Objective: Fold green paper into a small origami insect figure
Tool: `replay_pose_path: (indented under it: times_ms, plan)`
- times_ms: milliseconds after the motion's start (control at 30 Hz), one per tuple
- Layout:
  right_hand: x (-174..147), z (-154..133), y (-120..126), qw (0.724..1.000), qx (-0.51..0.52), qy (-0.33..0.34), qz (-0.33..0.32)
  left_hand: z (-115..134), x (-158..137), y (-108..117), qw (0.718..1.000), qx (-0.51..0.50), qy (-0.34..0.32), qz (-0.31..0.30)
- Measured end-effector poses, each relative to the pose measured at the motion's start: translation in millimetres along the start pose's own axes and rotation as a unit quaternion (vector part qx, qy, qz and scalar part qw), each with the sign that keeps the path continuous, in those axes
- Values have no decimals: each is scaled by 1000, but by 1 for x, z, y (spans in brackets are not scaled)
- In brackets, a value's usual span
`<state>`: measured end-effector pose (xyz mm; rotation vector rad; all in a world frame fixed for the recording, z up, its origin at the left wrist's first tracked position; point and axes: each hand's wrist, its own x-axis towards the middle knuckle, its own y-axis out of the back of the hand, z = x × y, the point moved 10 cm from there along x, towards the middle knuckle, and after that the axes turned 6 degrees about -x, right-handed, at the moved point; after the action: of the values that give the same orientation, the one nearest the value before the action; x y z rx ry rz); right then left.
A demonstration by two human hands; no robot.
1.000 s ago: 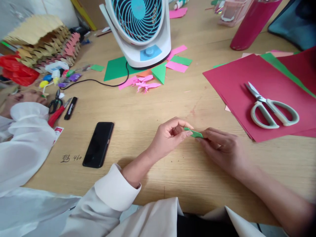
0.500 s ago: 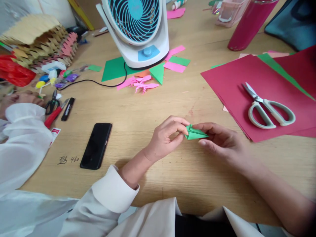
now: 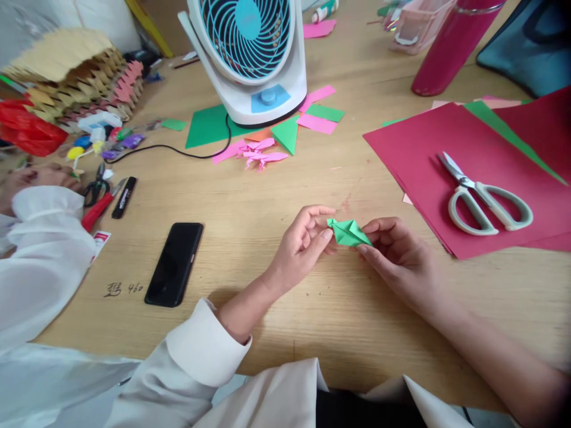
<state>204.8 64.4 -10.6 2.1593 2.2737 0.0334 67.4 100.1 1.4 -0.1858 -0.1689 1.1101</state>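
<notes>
A small piece of green folded paper (image 3: pixel 349 233), creased into a pointed diamond-like shape, is held just above the table between my two hands. My left hand (image 3: pixel 301 246) is closed on its left end, the thumb in front and the other fingers partly hidden behind. At the right tip, my right hand (image 3: pixel 399 255) pinches the paper between thumb and forefinger. Pink folded paper figures (image 3: pixel 263 156) lie farther back on the table, beside a green paper triangle (image 3: pixel 286 135).
Scissors (image 3: pixel 484 199) rest on red paper sheets (image 3: pixel 410 148) at the right. A fan (image 3: pixel 259 71) stands at the back, its cord running left. A phone (image 3: pixel 173 264) lies left of my arm. Another person's white sleeve (image 3: pixel 44 238) and hand (image 3: pixel 42 178) are at far left.
The green folded paper has turned and shifted slightly left, now showing a wider face with a small folded left tip. My left thumb has moved up onto it; my right fingers have closed on its right tip.
</notes>
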Motion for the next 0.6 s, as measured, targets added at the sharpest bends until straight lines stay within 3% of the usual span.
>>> replay_pose_path:
  times_ms: [167,433,600]
  plan:
    - [-4,-4,-5,998,-57,23,-14,-12,0,0,1000,5,29,7]
    - [-6,-13,-12,988,-133,70,-24,-2,-5,-3,978,206,-25,-8]
    - [-8,-14,-10,978,-191,82,-21,-10,-6,-4,975,221,2,-16]
